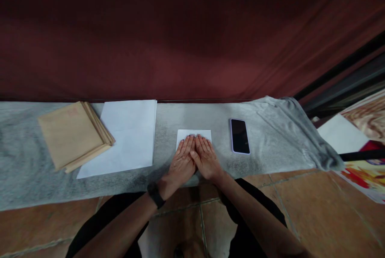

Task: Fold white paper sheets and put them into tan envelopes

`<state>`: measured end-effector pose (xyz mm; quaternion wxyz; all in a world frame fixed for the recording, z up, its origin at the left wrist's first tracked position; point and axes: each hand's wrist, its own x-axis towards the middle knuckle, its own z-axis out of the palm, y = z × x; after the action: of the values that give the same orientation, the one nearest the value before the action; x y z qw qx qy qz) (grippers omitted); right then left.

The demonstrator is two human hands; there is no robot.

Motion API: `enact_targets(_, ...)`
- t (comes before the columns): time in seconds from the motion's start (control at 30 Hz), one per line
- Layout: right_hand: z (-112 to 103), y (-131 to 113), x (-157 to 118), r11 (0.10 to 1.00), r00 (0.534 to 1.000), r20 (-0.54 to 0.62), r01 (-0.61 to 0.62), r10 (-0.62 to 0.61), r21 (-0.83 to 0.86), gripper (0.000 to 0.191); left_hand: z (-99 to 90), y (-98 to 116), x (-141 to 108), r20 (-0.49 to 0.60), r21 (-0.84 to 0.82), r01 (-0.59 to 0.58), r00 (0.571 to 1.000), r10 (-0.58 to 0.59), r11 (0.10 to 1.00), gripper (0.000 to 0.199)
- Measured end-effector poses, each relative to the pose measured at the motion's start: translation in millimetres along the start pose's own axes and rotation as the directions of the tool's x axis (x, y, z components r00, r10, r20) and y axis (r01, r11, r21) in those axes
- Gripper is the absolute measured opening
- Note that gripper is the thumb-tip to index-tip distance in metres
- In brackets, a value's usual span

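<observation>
A small white piece of paper [194, 132] lies on the grey cloth in front of me, its lower part hidden beneath my hands. My left hand [182, 158], with a dark band on the wrist, rests flat on the paper, fingers stretched forward. Beside it, my right hand [206, 158] also lies flat, its thumb touching the left hand. The two hands meet along their inner edges, and neither grips anything.
Large white sheets [129, 134] lie to the left, partly under a stack of brown envelopes [70, 132]. A phone [240, 136] with a purple edge is to the right. The grey cloth [273, 138] covers a narrow surface before a dark red curtain [180, 49].
</observation>
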<state>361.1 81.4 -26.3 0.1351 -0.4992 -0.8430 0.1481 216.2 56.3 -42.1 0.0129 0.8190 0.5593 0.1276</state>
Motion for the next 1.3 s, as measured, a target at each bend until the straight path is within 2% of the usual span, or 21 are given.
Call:
enact_targets(0.17, 2.4, 11.7, 4.1, 0.995, 1.000, -0.006, 0.013, -0.014, -0.099, 0.065, -5.4, -11.1, 6.7, 0.039, 0.020, 0.045, 0.998, -0.046, 0.999, 0.064)
enact_targets(0.53, 7.5, 29.2, 7.3, 0.978, 0.985, -0.163, -0.089, 0.059, -0.189, 0.069, -7.6, -22.9, 13.2, -0.030, 0.047, 0.232, 0.972, -0.231, 0.971, 0.063)
enact_targets(0.87, 1.1, 31.3, 1.1, 0.970, 0.976, -0.183, -0.152, 0.117, -0.188, 0.071, -13.2, -23.6, 12.9, -0.117, 0.013, 0.346, 0.932, -0.342, 0.938, 0.065)
enact_targets(0.97, 2.0, 28.9, 2.6, 0.970, 0.974, -0.178, -0.172, 0.142, -0.170, 0.071, -14.3, -13.8, 20.2, -0.122, 0.000, 0.272, 0.955, -0.270, 0.962, 0.063)
enact_targets(1.03, 2.5, 28.2, 3.4, 0.971, 0.973, -0.178, -0.178, 0.149, -0.161, 0.070, -11.6, -4.1, 26.2, -0.075, -0.016, 0.156, 0.985, -0.157, 0.988, 0.060)
enact_targets(1.13, 1.6, 29.7, 3.2, 0.972, 0.973, -0.175, -0.178, 0.151, -0.155, 0.066, -3.8, 7.9, 34.0, -0.011, -0.042, 0.031, 0.999, -0.031, 0.999, 0.056)
enact_targets(1.3, -1.9, 33.8, 1.5, 0.972, 0.978, -0.145, -0.173, 0.151, -0.157, 0.065, 5.2, 10.4, 40.7, 0.001, -0.050, 0.010, 1.000, -0.010, 0.999, 0.057)
